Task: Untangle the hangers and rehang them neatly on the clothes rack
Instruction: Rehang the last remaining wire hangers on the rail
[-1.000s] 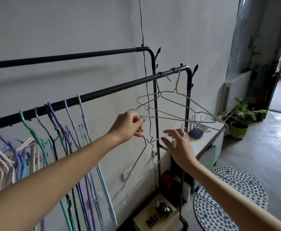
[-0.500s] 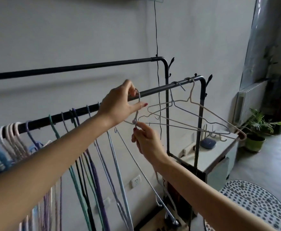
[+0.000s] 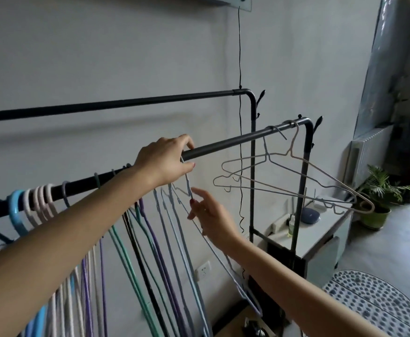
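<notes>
My left hand (image 3: pixel 167 160) grips the hook of a pale blue wire hanger (image 3: pixel 189 188) at the front rail (image 3: pixel 226 144) of the black clothes rack. My right hand (image 3: pixel 209 216) is just below, fingertips at the hanger's neck, fingers loosely spread. The hanger's body slants down to the right behind my right forearm. Several coloured hangers (image 3: pixel 135 229) hang in a row on the rail to the left. Two wire hangers (image 3: pixel 294 176), one blue and one cream, hang crossed near the rail's right end.
A second, higher rail (image 3: pixel 116 103) runs behind. A black cord (image 3: pixel 239 57) hangs down the wall. A white cabinet (image 3: pixel 320 234) stands right of the rack, with a potted plant (image 3: pixel 379 190) beyond it. A dotted mat (image 3: pixel 379 307) lies on the floor.
My left hand has raised the pale blue hanger's hook up to the front rail. My right hand has followed it up and stays under the neck. The view has tilted upward.
</notes>
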